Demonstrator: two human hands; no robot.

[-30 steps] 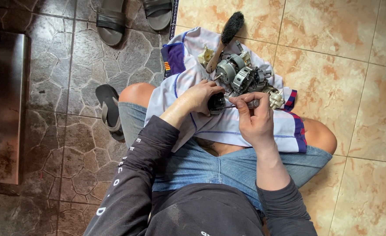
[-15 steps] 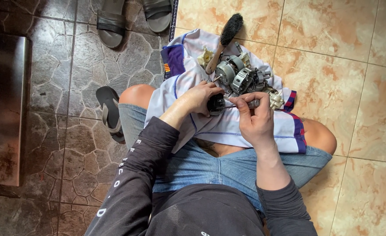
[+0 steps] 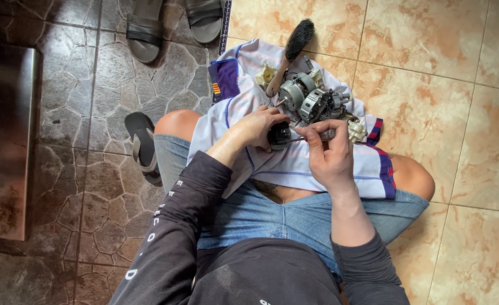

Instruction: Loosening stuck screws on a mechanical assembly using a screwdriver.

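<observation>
I sit on the floor with a white and purple cloth (image 3: 317,164) spread over my knees. My left hand (image 3: 258,127) grips a small black part (image 3: 279,135) on the cloth. My right hand (image 3: 328,155) holds a thin screwdriver (image 3: 314,136) whose tip points into that black part. Just beyond my hands lie grey metal motor pieces (image 3: 311,101) and a cream plastic piece (image 3: 355,131). A brush with a wooden handle and dark bristles (image 3: 292,51) rests across the far edge of the cloth.
A pair of grey sandals (image 3: 170,22) lies at the top on dark stone paving (image 3: 91,113). One dark flip-flop (image 3: 142,144) sits by my left knee. A dark slab (image 3: 3,141) runs along the left. Beige tiles (image 3: 447,85) cover the floor to the right.
</observation>
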